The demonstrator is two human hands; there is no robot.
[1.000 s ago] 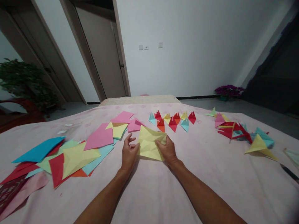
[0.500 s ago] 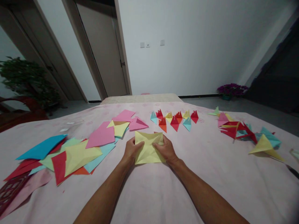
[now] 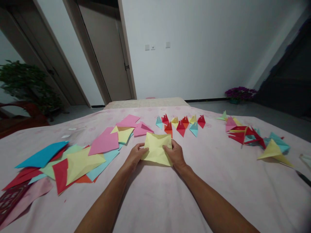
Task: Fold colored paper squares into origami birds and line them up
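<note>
Yellow sheet, position: the yellow sheet (image 3: 157,149) is at the centre of the worktop (image 3: 155,200), on the near side of the folded birds (image 3: 181,127). Contact between its underside and the worktop cannot be told.
Left hand: the left hand (image 3: 135,154) pinches the sheet's left edge, thumb on the upper face; the fingers are partly hidden.
Right hand: the right hand (image 3: 177,154) grips the right edge in the same way, its thumb lying further in over the face.
Sheet weight: judged very light; either hand alone should carry it.
Sheet stiffness: judged thin and pliable. The surface looks slightly uneven, so expect it to bow between two grips.
Sheet surface: probably dry, with little tendency to slip.
Sheet fragility: likely to crease under a hard pinch and tear under a sharp pull.
Hold points: opposite side edges or corners, with light thumb pressure.
Paper pile: the multicoloured paper pile (image 3: 84,161) lies to the left, apart from the hands.
Folded pieces: a cluster of folded pieces (image 3: 272,150) lies well to the right.
</note>
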